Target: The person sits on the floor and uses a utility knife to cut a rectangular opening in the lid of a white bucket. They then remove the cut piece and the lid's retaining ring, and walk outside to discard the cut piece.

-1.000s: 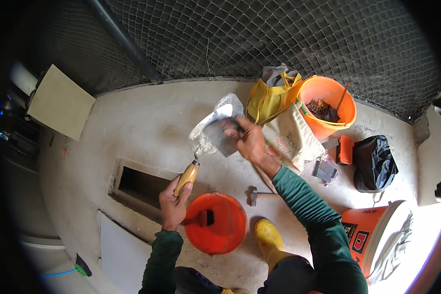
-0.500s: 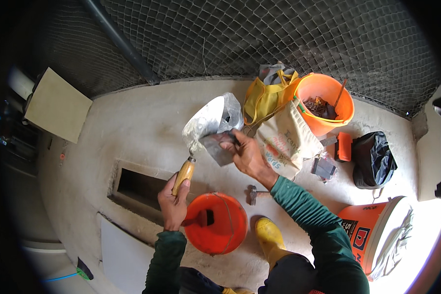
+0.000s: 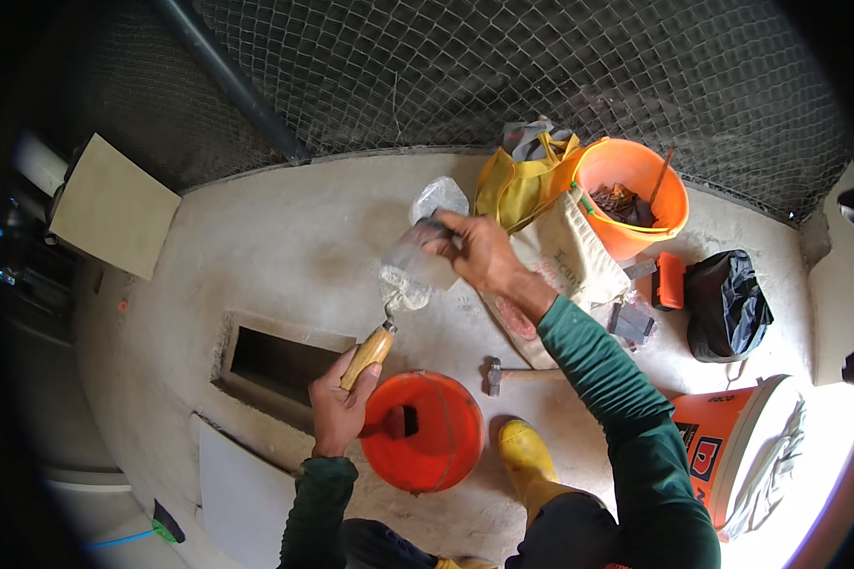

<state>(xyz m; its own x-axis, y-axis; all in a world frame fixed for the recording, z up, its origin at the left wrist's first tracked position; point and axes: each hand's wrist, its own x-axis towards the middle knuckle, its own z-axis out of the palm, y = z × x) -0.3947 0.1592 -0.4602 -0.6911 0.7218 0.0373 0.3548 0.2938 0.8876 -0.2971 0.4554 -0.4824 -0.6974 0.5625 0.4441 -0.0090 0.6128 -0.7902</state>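
Observation:
Wrapped around a wooden handle, my left hand [image 3: 340, 406] holds a trowel [image 3: 370, 356] above and left of a red-orange bucket [image 3: 436, 465]. Pale grey paste [image 3: 404, 290] lies on its blade, which is partly hidden behind the scraper. My right hand [image 3: 489, 256] grips a flat, dark grey scraper [image 3: 417, 258], blurred by motion, over that blade. Just beyond the scraper is a clear plastic bag [image 3: 440, 195] on the floor. Inside the red-orange bucket rests a dark-ended tool [image 3: 389, 424], its kind unclear.
A hammer [image 3: 495, 376] lies near my yellow boot [image 3: 527, 457]. On the right are a cream cloth bag [image 3: 569, 247], an orange bucket [image 3: 678, 204] of debris, a black bag [image 3: 726, 308] and a large orange pail [image 3: 716, 455]. A rectangular floor opening [image 3: 275, 365] lies left.
The scraper has moved up and left across the trowel blade, and my right hand has lifted slightly. The trowel has tilted, so less of its blade shows. My left hand shifted slightly right.

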